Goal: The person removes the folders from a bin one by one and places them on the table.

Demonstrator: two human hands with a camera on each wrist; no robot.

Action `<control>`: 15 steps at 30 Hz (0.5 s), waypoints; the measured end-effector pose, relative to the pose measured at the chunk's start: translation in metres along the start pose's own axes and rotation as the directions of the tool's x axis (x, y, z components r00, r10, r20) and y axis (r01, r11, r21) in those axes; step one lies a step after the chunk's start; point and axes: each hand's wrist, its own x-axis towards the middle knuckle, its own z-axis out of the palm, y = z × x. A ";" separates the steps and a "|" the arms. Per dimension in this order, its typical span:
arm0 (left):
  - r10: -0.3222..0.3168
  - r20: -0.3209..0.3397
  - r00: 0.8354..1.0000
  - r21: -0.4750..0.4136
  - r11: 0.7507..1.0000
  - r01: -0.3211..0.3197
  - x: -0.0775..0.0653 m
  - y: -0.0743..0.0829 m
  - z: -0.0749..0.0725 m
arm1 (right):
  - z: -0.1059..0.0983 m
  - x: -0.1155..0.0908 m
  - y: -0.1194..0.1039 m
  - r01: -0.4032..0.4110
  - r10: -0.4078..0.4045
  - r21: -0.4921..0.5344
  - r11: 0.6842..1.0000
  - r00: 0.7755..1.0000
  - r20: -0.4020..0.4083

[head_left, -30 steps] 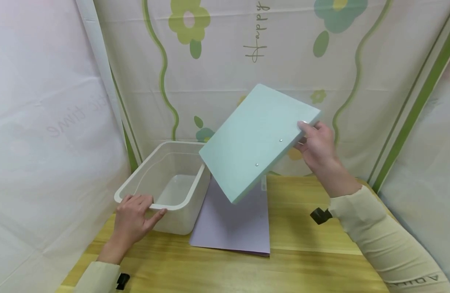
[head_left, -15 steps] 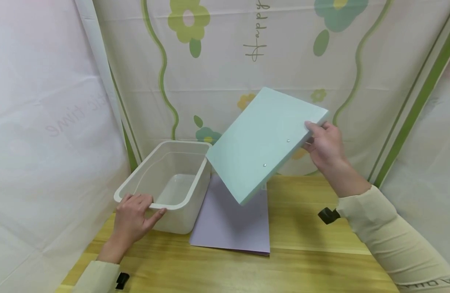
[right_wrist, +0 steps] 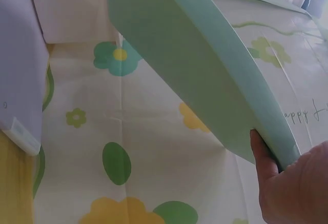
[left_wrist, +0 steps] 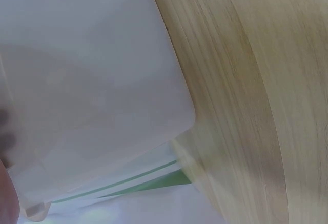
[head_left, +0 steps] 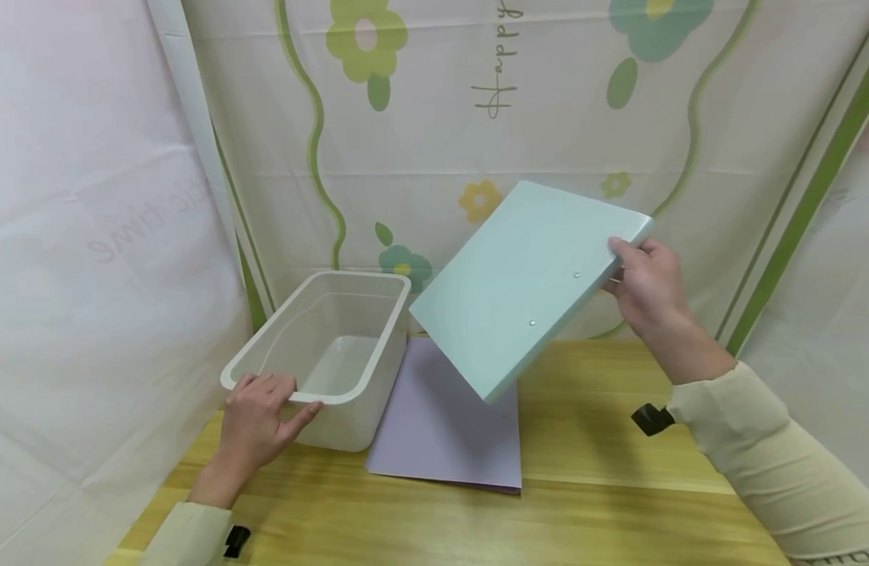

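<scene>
My right hand (head_left: 649, 283) pinches a mint-green binder (head_left: 526, 275) by its spine end, thumb on the top cover and fingers underneath. The binder hangs tilted in the air, its lower corner over a purple folder (head_left: 448, 432) that lies flat on the table. In the right wrist view the spine of the mint binder (right_wrist: 215, 44) runs up from the fingers. At the left, my left hand (head_left: 260, 420) grips the near rim of a white plastic bin (head_left: 366, 377), fingers over the rim and thumb along the outside. Inside, the bin shows only its bare bottom.
The wooden table (head_left: 618, 472) extends to the right of the folder and along the front. A printed curtain (head_left: 434, 141) with flowers stands behind the table, and a white curtain (head_left: 101, 275) hangs at the left. The bin stands right beside the purple folder.
My right hand has carried the mint binder to the right and slightly down, away from the bin's rim, uncovering more of it. My left hand stays on the bin.
</scene>
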 end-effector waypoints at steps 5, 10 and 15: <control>0.003 -0.007 1.000 0.004 1.000 -0.003 0.000 0.000 0.000 | -0.005 0.002 -0.001 -0.019 0.019 -0.011 1.000 1.000 -0.003; -0.001 -0.001 1.000 0.001 1.000 0.001 -0.001 -0.001 0.000 | -0.010 0.002 -0.002 -0.060 0.060 -0.024 0.998 0.998 0.011; -0.006 0.010 1.000 -0.001 1.000 0.006 -0.002 -0.002 0.000 | -0.016 0.002 -0.003 -0.102 0.104 -0.069 0.992 0.994 0.037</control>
